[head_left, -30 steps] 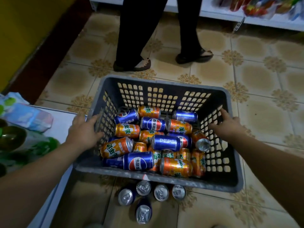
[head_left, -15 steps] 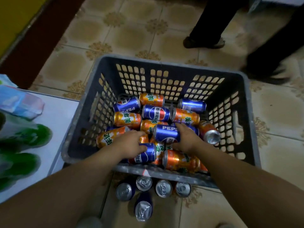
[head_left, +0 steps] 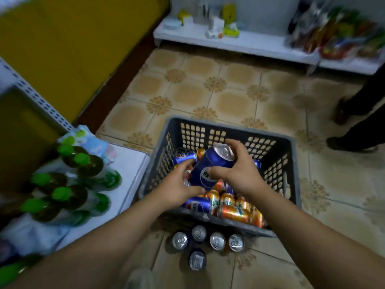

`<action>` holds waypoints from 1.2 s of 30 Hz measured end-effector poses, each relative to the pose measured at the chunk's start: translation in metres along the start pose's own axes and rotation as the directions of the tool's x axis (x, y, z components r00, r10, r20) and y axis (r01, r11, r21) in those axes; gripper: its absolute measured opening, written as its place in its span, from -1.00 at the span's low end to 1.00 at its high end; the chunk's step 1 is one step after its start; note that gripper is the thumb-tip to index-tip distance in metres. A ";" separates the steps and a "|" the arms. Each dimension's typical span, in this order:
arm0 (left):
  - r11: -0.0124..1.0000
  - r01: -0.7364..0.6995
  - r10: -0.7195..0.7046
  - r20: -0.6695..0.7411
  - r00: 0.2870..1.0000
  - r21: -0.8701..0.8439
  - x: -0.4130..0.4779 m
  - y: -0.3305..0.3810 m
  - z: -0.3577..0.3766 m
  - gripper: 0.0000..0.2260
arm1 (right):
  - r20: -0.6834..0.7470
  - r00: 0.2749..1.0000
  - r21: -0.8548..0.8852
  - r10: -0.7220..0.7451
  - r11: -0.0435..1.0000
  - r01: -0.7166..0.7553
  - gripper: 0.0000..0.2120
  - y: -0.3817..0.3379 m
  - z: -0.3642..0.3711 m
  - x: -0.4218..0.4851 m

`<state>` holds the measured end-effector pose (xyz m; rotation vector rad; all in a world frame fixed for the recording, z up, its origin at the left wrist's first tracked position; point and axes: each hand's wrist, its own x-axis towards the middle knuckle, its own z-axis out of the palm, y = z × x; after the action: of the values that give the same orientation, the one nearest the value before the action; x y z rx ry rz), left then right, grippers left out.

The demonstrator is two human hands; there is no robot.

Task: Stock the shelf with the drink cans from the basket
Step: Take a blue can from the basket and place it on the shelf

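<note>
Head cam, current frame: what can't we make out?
Head view:
- left hand: its own back hides the fingers, so whether it shares the blue can with the right hand or holds another is unclear.
- cans in the basket: count hidden under both hands.
- far shelf goods: motion-blurred, unreadable.
- bystander's legs: cut off by the right edge.

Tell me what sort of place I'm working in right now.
Most likely a small grocery shop: low white shelves carry packaged snacks, green-capped bottles sit on the near shelf, and the grey basket holds drink cans, one blue can gripped by the right hand.
</note>
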<state>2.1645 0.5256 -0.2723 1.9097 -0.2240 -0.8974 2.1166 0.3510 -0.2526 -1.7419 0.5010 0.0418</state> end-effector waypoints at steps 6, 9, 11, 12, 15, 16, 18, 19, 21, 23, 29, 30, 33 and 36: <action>0.982 -0.155 0.132 -0.193 0.972 -0.105 -0.136 0.082 -0.048 -0.27 | 0.015 0.991 0.229 -0.136 0.965 0.129 -0.52 -0.135 0.019 -0.086; 0.973 -0.219 0.192 -0.290 0.938 -0.065 -0.211 0.111 -0.072 -0.27 | 0.098 0.955 0.215 -0.278 0.943 0.253 -0.48 -0.203 0.037 -0.138; 0.962 -0.270 0.240 -0.369 0.898 -0.032 -0.260 0.123 -0.086 -0.37 | 0.149 0.917 0.207 -0.370 0.918 0.337 -0.48 -0.244 0.053 -0.173; 0.955 -0.295 0.260 -0.416 0.872 -0.022 -0.285 0.127 -0.092 -0.44 | 0.178 0.893 0.194 -0.413 0.904 0.380 -0.48 -0.262 0.062 -0.191; 0.941 -0.336 0.299 -0.530 0.794 0.028 -0.360 0.133 -0.108 -0.52 | 0.271 0.810 0.191 -0.520 0.854 0.484 -0.50 -0.309 0.093 -0.245; 0.939 -0.340 0.306 -0.561 0.769 0.047 -0.386 0.131 -0.113 -0.52 | 0.306 0.781 0.200 -0.545 0.839 0.507 -0.51 -0.321 0.104 -0.264; 0.940 -0.329 0.312 -0.634 0.708 0.095 -0.439 0.123 -0.121 -0.49 | 0.368 0.718 0.219 -0.590 0.806 0.550 -0.50 -0.340 0.129 -0.301; 0.942 -0.312 0.310 -0.669 0.675 0.122 -0.466 0.117 -0.125 -0.48 | 0.393 0.688 0.229 -0.610 0.790 0.569 -0.50 -0.347 0.143 -0.318; 0.952 -0.261 0.291 -0.735 0.613 0.159 -0.517 0.102 -0.133 -0.45 | 0.449 0.623 0.255 -0.641 0.760 0.598 -0.51 -0.356 0.174 -0.352; 0.967 -0.168 0.254 -0.792 0.554 0.193 -0.564 0.082 -0.140 -0.39 | 0.519 0.564 0.269 -0.642 0.749 0.605 -0.51 -0.361 0.207 -0.385; 0.975 0.200 0.021 -0.931 0.366 0.100 -0.684 0.001 -0.149 -0.32 | 0.701 0.437 0.280 -0.563 0.782 0.557 -0.48 -0.350 0.306 -0.464; 0.958 0.271 -0.006 -0.943 0.333 0.090 -0.702 -0.016 -0.149 -0.36 | 0.725 0.416 0.271 -0.548 0.783 0.560 -0.48 -0.346 0.320 -0.474; 0.913 0.408 -0.124 -0.958 0.257 -0.009 -0.755 -0.065 -0.145 -0.47 | 0.793 0.354 0.235 -0.495 0.786 0.573 -0.45 -0.335 0.361 -0.502; 0.819 0.569 -0.230 -0.951 0.206 -0.075 -0.808 -0.113 -0.140 -0.44 | 0.844 0.271 0.235 -0.463 0.773 0.589 -0.47 -0.324 0.399 -0.529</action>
<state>1.6594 1.0886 0.0645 2.5181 1.0013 0.1517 1.8480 0.9358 0.1081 -1.6568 -0.9197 0.4856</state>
